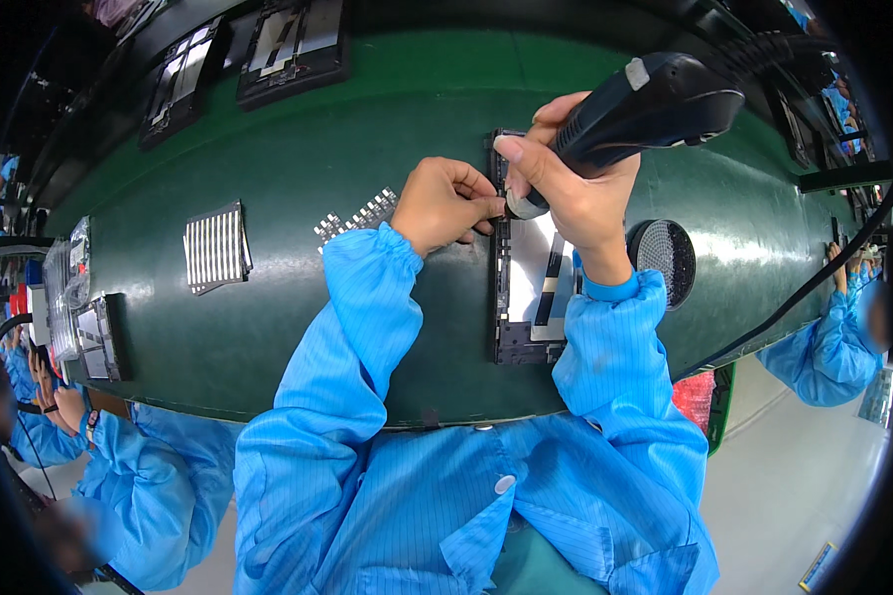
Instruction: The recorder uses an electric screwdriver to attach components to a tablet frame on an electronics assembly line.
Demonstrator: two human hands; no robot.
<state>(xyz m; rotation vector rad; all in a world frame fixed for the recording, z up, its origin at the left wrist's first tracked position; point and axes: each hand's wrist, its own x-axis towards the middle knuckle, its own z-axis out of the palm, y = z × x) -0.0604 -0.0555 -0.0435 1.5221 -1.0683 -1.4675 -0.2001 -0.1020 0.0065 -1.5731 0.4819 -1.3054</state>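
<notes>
My right hand (pixel 580 188) is wrapped round a black hot-air gun (pixel 645 109), its metal nozzle pointing down at the left edge of an open device housing (pixel 531 332). The housing has a black frame and a silver panel inside. Beside the nozzle, my left hand (pixel 448 203) pinches at that same edge with thumb and fingertips. What lies between those fingers is too small to make out. A sheet of small white pieces (pixel 372 210) lies partly behind my left wrist. My right hand and forearm hide part of the housing.
A striped black-and-white stack (pixel 215 248) lies to the left. Close to my right forearm sits a round black dish (pixel 665 263) with a speckled surface. More housings (pixel 293 50) stand along the back, and another (pixel 99 337) at far left. A black cable (pixel 794 297) crosses at right; co-workers sit both sides.
</notes>
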